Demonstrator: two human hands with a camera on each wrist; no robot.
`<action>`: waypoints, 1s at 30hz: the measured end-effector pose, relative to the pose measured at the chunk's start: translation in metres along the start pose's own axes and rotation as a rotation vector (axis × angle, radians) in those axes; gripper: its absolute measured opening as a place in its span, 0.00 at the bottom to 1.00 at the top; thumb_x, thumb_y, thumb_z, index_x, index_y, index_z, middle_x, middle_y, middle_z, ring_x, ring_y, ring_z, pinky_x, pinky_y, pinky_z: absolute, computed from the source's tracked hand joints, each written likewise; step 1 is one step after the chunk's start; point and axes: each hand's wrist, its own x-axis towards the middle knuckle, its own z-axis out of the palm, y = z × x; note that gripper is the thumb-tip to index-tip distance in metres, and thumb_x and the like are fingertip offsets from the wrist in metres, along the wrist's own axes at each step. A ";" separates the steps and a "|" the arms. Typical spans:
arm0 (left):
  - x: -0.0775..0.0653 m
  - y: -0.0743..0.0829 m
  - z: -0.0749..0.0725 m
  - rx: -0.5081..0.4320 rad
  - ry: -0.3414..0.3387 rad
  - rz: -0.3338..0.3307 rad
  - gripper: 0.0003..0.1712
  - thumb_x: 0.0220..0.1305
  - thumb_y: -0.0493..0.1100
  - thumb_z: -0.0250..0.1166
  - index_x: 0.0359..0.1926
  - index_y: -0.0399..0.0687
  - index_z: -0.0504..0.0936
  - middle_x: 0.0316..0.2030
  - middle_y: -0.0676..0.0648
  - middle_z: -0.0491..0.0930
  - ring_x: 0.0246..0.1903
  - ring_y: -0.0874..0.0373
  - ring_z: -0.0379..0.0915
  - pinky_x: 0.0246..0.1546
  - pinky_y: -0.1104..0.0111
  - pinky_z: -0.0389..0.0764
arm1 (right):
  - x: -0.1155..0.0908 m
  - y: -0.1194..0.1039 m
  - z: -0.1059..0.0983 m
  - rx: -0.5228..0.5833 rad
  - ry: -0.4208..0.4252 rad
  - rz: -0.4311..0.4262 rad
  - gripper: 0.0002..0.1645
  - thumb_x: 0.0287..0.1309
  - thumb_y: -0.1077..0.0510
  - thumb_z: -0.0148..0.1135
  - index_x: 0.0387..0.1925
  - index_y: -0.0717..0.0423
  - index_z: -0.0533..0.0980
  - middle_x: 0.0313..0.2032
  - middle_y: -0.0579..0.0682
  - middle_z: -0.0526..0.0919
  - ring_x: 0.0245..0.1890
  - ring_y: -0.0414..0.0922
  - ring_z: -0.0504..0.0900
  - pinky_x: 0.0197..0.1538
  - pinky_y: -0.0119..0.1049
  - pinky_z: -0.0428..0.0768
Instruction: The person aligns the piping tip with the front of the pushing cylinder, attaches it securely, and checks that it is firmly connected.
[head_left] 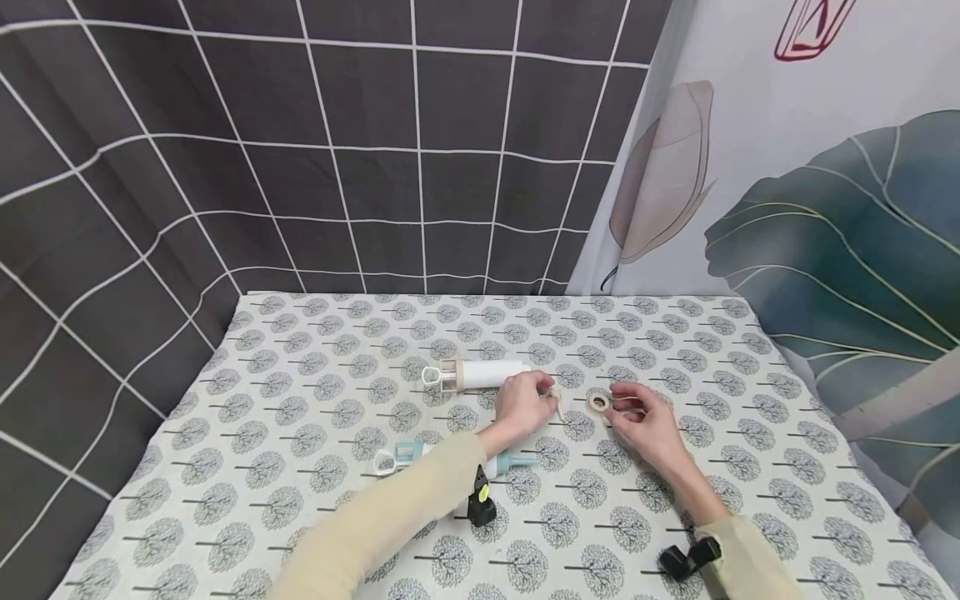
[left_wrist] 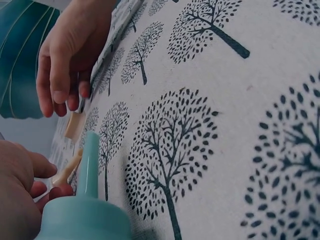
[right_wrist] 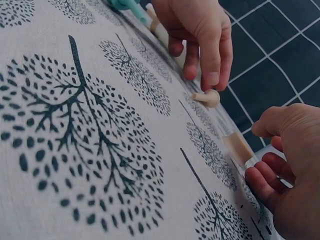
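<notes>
- Left hand [head_left: 527,406]: relaxed, grasping nothing, near nozzle [right_wrist: 212,98].
- Right hand [head_left: 643,422]: relaxed, grasping nothing, just beside ring [right_wrist: 239,148].
- Risk: accidental nudge could displace either part.

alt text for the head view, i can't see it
A person's left hand is close to a beige nozzle and the right hand beside a beige ring, on a tree-print cloth. A white tube lies beyond the left hand; a teal-tipped tube is partly hidden by the left sleeve.
</notes>
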 end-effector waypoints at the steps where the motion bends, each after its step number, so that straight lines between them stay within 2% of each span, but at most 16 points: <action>1: -0.001 0.000 0.001 0.008 0.000 0.002 0.14 0.54 0.39 0.74 0.44 0.48 0.87 0.36 0.54 0.85 0.35 0.59 0.78 0.41 0.67 0.75 | 0.000 0.001 0.000 -0.005 -0.003 -0.004 0.28 0.53 0.72 0.68 0.57 0.71 0.72 0.46 0.67 0.80 0.41 0.45 0.79 0.44 0.25 0.79; 9: -0.002 -0.001 0.007 -0.013 -0.004 0.014 0.16 0.54 0.37 0.73 0.46 0.46 0.87 0.33 0.54 0.84 0.32 0.62 0.76 0.38 0.71 0.74 | 0.005 0.005 0.005 -0.072 -0.007 -0.019 0.28 0.52 0.72 0.69 0.56 0.70 0.73 0.45 0.63 0.80 0.39 0.46 0.78 0.40 0.26 0.79; 11: -0.001 -0.002 0.007 -0.014 -0.006 0.014 0.16 0.53 0.37 0.73 0.46 0.46 0.87 0.32 0.55 0.83 0.31 0.63 0.75 0.36 0.72 0.74 | 0.003 -0.005 0.006 -0.084 -0.014 -0.021 0.27 0.52 0.73 0.68 0.56 0.71 0.73 0.44 0.65 0.79 0.38 0.47 0.78 0.39 0.26 0.79; 14: -0.001 -0.002 0.008 -0.020 -0.016 0.006 0.16 0.53 0.37 0.73 0.46 0.46 0.87 0.32 0.55 0.83 0.30 0.64 0.75 0.35 0.72 0.73 | 0.004 -0.008 0.007 -0.096 -0.022 -0.038 0.28 0.51 0.74 0.69 0.55 0.72 0.73 0.44 0.66 0.79 0.37 0.48 0.78 0.38 0.26 0.78; 16: -0.001 -0.002 0.009 -0.024 -0.023 0.000 0.15 0.54 0.36 0.73 0.44 0.47 0.87 0.31 0.55 0.83 0.29 0.64 0.74 0.34 0.72 0.73 | 0.004 -0.008 0.007 -0.102 -0.033 -0.045 0.28 0.50 0.74 0.69 0.55 0.72 0.73 0.45 0.66 0.79 0.37 0.48 0.78 0.38 0.26 0.78; 19: -0.002 -0.003 0.009 -0.026 -0.025 -0.001 0.11 0.53 0.36 0.73 0.40 0.48 0.87 0.30 0.55 0.82 0.28 0.63 0.73 0.34 0.71 0.73 | 0.009 0.005 0.007 -0.118 -0.045 -0.061 0.30 0.49 0.72 0.71 0.56 0.69 0.74 0.44 0.63 0.79 0.36 0.47 0.77 0.36 0.27 0.78; 22: -0.002 -0.003 0.009 -0.023 -0.020 0.004 0.08 0.52 0.36 0.73 0.35 0.49 0.87 0.29 0.56 0.81 0.28 0.63 0.73 0.34 0.70 0.73 | 0.010 0.008 0.007 -0.142 -0.054 -0.082 0.30 0.49 0.70 0.72 0.55 0.69 0.74 0.43 0.61 0.78 0.35 0.47 0.76 0.35 0.27 0.78; 30: 0.000 -0.003 0.008 -0.027 -0.037 -0.004 0.05 0.53 0.37 0.73 0.30 0.50 0.85 0.25 0.57 0.79 0.25 0.64 0.71 0.33 0.70 0.72 | 0.012 0.010 0.009 -0.187 -0.050 -0.117 0.29 0.47 0.71 0.72 0.54 0.68 0.75 0.41 0.59 0.78 0.35 0.48 0.75 0.34 0.27 0.76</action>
